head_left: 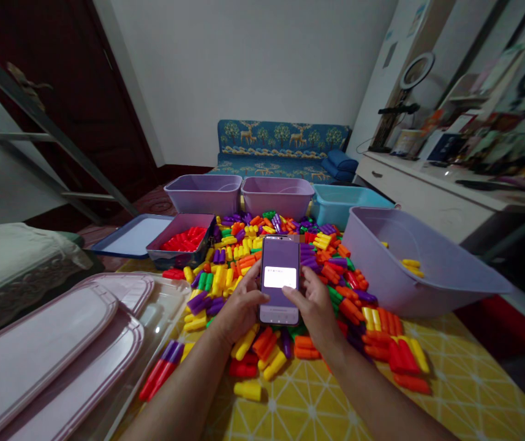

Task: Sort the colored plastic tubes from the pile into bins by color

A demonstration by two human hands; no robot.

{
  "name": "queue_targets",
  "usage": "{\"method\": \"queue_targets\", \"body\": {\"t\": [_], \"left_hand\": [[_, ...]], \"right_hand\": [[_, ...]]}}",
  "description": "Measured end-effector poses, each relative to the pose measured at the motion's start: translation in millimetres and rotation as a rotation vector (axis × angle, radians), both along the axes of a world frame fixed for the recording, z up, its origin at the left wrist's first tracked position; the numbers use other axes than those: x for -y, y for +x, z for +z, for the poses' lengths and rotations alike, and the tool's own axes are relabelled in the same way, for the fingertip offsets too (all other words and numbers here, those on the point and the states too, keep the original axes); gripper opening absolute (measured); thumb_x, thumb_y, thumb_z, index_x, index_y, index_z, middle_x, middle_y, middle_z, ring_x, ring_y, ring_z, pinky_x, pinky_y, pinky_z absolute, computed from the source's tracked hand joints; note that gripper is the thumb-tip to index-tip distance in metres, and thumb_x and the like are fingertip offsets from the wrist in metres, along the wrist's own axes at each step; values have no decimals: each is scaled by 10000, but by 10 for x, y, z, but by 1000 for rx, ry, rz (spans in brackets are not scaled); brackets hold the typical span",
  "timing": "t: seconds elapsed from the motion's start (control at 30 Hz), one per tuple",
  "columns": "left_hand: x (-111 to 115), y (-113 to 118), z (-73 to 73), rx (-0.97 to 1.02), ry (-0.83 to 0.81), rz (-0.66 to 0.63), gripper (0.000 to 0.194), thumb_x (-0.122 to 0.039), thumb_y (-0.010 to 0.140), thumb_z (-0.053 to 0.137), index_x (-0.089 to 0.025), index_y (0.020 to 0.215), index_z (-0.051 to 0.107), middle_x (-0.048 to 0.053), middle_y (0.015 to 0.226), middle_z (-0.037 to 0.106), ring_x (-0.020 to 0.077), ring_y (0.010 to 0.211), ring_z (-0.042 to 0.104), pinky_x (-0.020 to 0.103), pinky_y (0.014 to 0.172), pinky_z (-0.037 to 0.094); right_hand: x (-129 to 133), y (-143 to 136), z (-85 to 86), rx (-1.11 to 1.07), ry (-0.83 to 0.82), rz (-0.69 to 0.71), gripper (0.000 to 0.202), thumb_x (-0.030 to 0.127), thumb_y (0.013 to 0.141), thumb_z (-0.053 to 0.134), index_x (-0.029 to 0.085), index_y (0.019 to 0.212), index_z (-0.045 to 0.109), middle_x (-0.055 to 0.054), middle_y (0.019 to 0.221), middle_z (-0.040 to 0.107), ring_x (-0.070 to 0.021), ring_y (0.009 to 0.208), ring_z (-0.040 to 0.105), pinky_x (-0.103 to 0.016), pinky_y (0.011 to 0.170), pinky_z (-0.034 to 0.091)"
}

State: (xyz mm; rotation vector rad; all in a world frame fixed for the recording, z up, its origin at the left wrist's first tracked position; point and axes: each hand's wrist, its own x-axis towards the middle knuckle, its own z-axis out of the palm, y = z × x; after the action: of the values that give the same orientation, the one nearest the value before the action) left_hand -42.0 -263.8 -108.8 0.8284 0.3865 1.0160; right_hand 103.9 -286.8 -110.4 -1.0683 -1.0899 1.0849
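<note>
A phone is held upright between both hands, its lit screen showing a white box on a purple background. My left hand grips its left side, with the thumb at the lower edge of the screen. On the right side, my right hand also holds the phone, its thumb over the screen just below the white box. Beneath and around the hands spreads a pile of small plastic pieces in yellow, orange, red, purple and green.
Two purple bins and a blue bin line the back. At right is a large purple bin with yellow pieces. A smaller bin holds red pieces. Lids lie at left on the yellow tablecloth.
</note>
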Motion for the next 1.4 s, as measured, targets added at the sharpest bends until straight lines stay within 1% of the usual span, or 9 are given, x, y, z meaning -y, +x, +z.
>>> {"method": "queue_targets", "body": {"t": [0.2, 0.3, 0.43, 0.77, 0.97, 1.07, 1.17, 1.3, 1.4], "left_hand": [[7, 1, 7, 1, -3, -3, 851, -63, 607, 630, -169, 1428, 437, 128, 1293, 562, 310, 1106, 594, 321, 873, 524], [8, 0, 9, 11, -16, -7, 855, -54, 608, 633, -169, 1430, 432, 128, 1283, 568, 313, 1121, 585, 336, 897, 518], [8, -1, 13, 16, -26, -10, 863, -48, 603, 640, -185, 1429, 435, 115, 1290, 567, 317, 1146, 573, 338, 919, 513], [6, 1, -6, 12, -10, -14, 831, -54, 613, 634, -178, 1415, 458, 117, 1295, 564, 311, 1118, 587, 329, 896, 519], [25, 5, 36, 15, -41, -1, 958, -30, 574, 611, -198, 1487, 376, 117, 1345, 529, 317, 1120, 585, 344, 881, 531], [23, 3, 47, 9, -48, -1, 969, -32, 577, 614, -201, 1496, 361, 119, 1349, 526, 325, 1128, 580, 350, 869, 539], [15, 2, 49, 10, -48, -6, 960, -31, 579, 617, -188, 1492, 363, 124, 1344, 528, 329, 1137, 574, 355, 868, 542], [13, 4, 43, 5, -31, -1, 956, -38, 576, 610, -204, 1489, 377, 110, 1326, 543, 322, 1142, 574, 362, 902, 531], [16, 3, 29, 3, -30, 3, 938, -37, 577, 611, -203, 1475, 399, 107, 1322, 547, 319, 1149, 570, 366, 925, 521]], "right_hand": [[-11, -11, -7, -13, -1, 1, 426, 297, 751, 682, 177, 1142, 566, -86, 1031, 701, -235, 866, 683, -328, 749, 548], [-14, -17, -15, -9, 0, -8, 418, 328, 767, 685, 173, 1134, 562, -87, 1023, 703, -232, 855, 686, -330, 753, 551], [-22, -18, -29, 9, 11, -22, 396, 330, 775, 672, 176, 1124, 562, -85, 1021, 705, -230, 852, 688, -326, 744, 553], [15, -9, 0, 3, 26, 7, 416, 255, 742, 648, 176, 1140, 562, -83, 1053, 696, -236, 894, 677, -320, 760, 534], [22, -13, 12, -49, -7, 22, 413, 211, 692, 638, 183, 1095, 553, -60, 1007, 706, -235, 851, 682, -322, 728, 543], [25, -9, 18, -53, -11, 21, 421, 201, 679, 633, 184, 1091, 552, -56, 990, 708, -235, 842, 683, -327, 727, 546], [21, -1, 8, -46, -5, 22, 423, 202, 690, 629, 188, 1107, 552, -57, 1004, 706, -234, 855, 682, -327, 732, 548], [14, 1, -8, -48, -14, 11, 439, 216, 684, 655, 191, 1113, 562, -62, 1020, 705, -241, 862, 683, -335, 738, 550], [18, -5, -3, -76, -22, 21, 449, 249, 698, 677, 189, 1126, 555, -66, 1021, 706, -246, 858, 686, -338, 733, 551]]}}
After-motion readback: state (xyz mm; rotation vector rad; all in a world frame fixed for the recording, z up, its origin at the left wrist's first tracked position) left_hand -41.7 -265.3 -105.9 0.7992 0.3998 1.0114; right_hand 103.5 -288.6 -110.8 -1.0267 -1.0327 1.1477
